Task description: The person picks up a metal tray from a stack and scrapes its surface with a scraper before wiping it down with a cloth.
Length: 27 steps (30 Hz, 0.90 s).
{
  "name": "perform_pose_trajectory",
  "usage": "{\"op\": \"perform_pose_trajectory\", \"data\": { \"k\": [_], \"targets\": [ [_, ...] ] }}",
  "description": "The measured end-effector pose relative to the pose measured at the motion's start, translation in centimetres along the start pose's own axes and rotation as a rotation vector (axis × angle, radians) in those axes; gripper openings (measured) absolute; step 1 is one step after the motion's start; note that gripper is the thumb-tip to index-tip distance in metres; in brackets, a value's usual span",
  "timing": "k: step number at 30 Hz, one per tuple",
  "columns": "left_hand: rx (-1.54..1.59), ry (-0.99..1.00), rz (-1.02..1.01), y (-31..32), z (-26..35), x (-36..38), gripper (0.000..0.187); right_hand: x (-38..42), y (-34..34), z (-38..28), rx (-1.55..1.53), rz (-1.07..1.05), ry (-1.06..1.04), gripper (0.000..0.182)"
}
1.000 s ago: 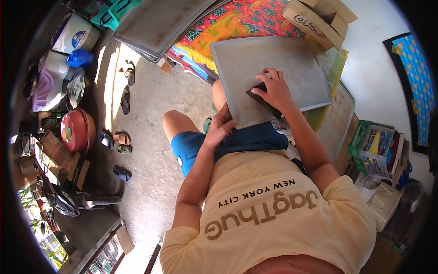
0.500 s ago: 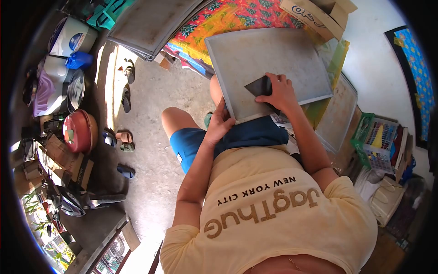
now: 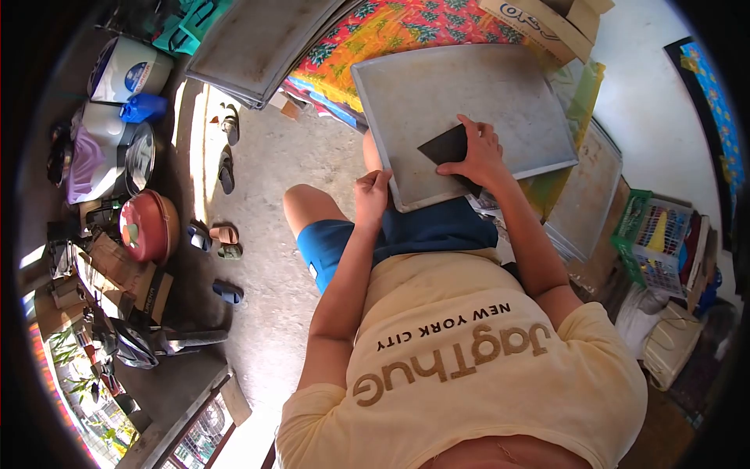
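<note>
A flat metal tray [image 3: 484, 86] with raised edges rests on my lap, tilted. My right hand [image 3: 482, 156] is closed on a dark, flat, pointed scraper [image 3: 445, 146], which lies against the tray's surface near its lower middle. At the tray's left edge, my left hand [image 3: 373, 191] has its fingers curled around the rim near the lower left corner. The lower part of the scraper is partly hidden by my right hand.
Stacked metal trays [image 3: 250, 47] stand at the upper left, beside a bright patterned cloth [image 3: 398, 27]. A cardboard box [image 3: 539, 27] is behind the tray. More sheets [image 3: 598, 187] lean at the right near a plastic basket [image 3: 652, 238]. Slippers [image 3: 226, 172] lie on the floor.
My left hand has shifted slightly up along the tray's left edge, and its fingers have curled in. My right hand and the scraper have barely moved.
</note>
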<state>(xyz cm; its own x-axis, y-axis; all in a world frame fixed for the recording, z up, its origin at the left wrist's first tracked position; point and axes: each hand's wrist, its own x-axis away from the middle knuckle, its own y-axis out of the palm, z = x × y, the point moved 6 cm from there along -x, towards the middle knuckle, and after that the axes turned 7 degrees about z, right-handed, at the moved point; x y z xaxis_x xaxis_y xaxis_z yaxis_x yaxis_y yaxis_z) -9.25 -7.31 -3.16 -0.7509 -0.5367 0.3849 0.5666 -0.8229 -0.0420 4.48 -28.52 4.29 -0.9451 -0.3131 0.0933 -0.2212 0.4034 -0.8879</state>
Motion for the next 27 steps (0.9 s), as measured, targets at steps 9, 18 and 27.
{"op": "perform_pose_trajectory", "data": {
  "k": [9, 18, 27],
  "targets": [
    [0.001, -0.013, 0.037, 0.3, 1.5, 0.2, 0.028, -0.1, 0.2, 0.1, -0.055, -0.025, -0.006, 0.114],
    [-0.014, 0.008, -0.007, 0.7, 2.3, 0.2, 0.031, -0.2, 0.3, 0.3, -0.077, -0.003, -0.028, 0.113],
    [-0.025, -0.104, 0.103, 0.3, 1.4, -0.7, 0.055, -0.6, 0.2, 0.6, -0.121, 0.081, -0.016, 0.098]
  ]
}}
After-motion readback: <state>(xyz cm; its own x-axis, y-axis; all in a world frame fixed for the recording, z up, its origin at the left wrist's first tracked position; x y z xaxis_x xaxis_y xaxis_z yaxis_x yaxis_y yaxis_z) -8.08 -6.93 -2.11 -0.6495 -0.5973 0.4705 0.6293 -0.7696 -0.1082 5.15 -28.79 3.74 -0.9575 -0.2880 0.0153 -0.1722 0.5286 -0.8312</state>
